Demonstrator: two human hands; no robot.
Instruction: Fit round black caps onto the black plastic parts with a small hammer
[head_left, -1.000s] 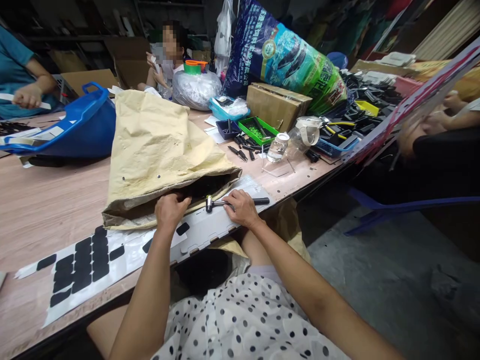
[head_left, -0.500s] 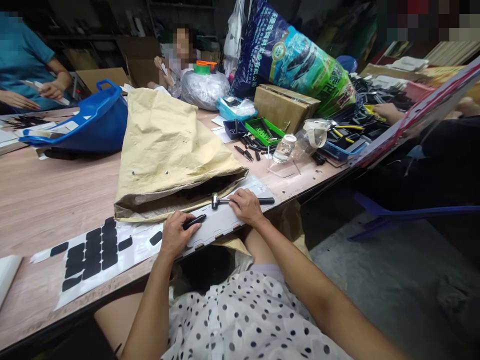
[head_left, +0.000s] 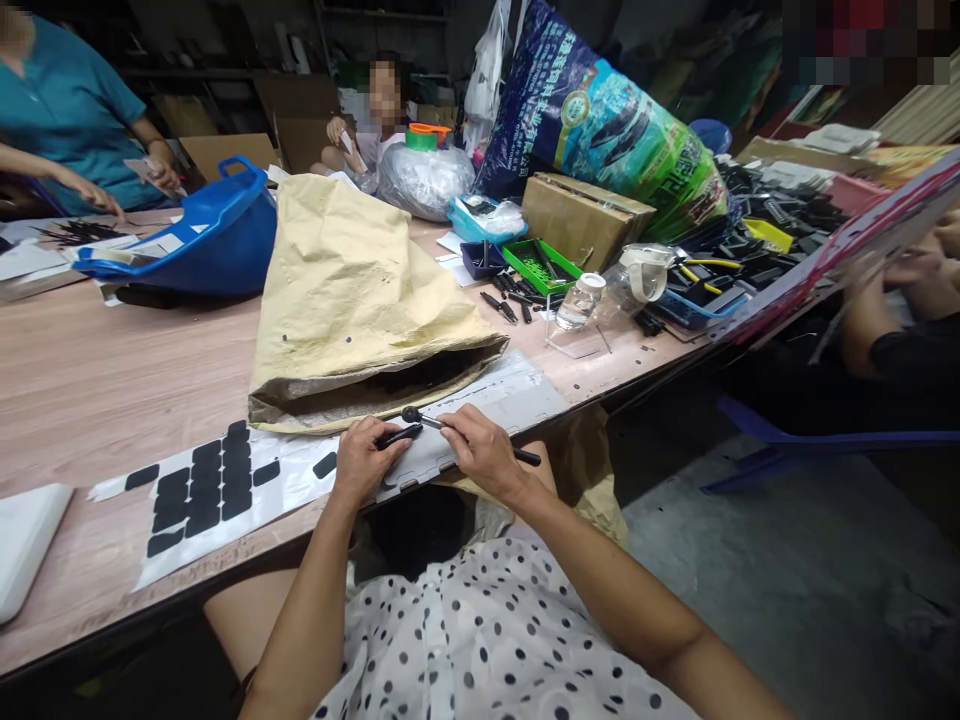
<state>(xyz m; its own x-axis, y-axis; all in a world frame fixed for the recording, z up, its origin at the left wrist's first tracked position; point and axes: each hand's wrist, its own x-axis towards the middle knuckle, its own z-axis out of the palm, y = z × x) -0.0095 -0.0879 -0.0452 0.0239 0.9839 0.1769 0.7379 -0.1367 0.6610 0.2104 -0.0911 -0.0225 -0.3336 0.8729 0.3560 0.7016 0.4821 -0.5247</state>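
left grip (head_left: 364,462) pinched a black piece (head_left: 397,436) on the panel (head_left: 517,390); right grip (head_left: 480,450) closed round the hammer (head_left: 410,414), seemingly no blow yet.

Tan paper sack (head_left: 360,290), blue basket (head_left: 217,235), black pads (head_left: 202,485) on white sheet (head_left: 300,480).

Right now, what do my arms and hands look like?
The left arm and right arm are bare, no sleeves in view. The left hand and right hand wear no gloves, watch or bracelet. The garment below is white with black dots.

one hammer (head_left: 429,422), one black strip (head_left: 399,435), one sack (head_left: 352,290)
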